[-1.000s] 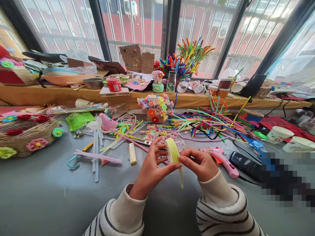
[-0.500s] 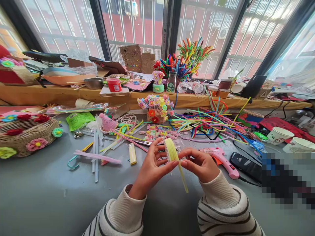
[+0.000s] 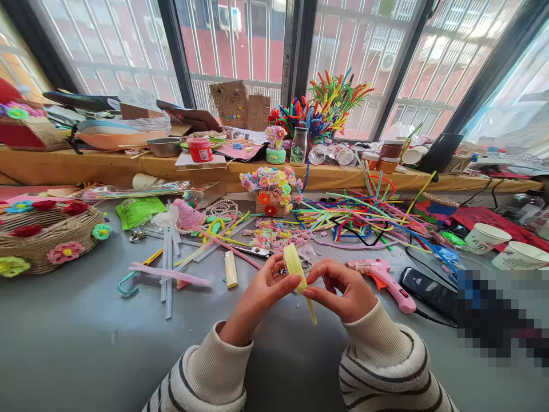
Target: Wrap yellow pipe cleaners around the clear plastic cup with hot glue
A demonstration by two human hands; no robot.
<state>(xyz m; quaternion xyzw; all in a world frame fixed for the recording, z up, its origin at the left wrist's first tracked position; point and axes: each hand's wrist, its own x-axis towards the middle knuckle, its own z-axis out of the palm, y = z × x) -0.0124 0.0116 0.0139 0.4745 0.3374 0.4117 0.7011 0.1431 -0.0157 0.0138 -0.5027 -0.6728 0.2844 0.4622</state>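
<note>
My left hand [image 3: 260, 294] grips a round, ring-like piece wound with pale yellow fuzzy strips [image 3: 293, 264], its thumb pressed on the near side. From the underside of the piece, a loose yellow tail [image 3: 312, 313] hangs down. My right hand [image 3: 343, 290] pinches the yellow strip at the right edge, thumb and forefinger together. What lies inside the winding is mostly hidden. Scissors [image 3: 261, 251] lie just behind my left hand. A pink glue gun [image 3: 388, 280] rests to the right of my right hand, and a cream lighter [image 3: 231, 269] stands out to the left.
Colourful pipe cleaners [image 3: 355, 214] are heaped behind my hands. A small flower basket [image 3: 272, 197] stands at the back middle. Glue sticks [image 3: 168, 286] and a woven basket [image 3: 68, 229] are on the left. A phone [image 3: 429, 292] and paper cups [image 3: 486, 237] sit on the right.
Both hands have shifted slightly left, and the yellow-wound piece has turned a little. Its hanging tail looks shorter now, and more of the scissors shows.
</note>
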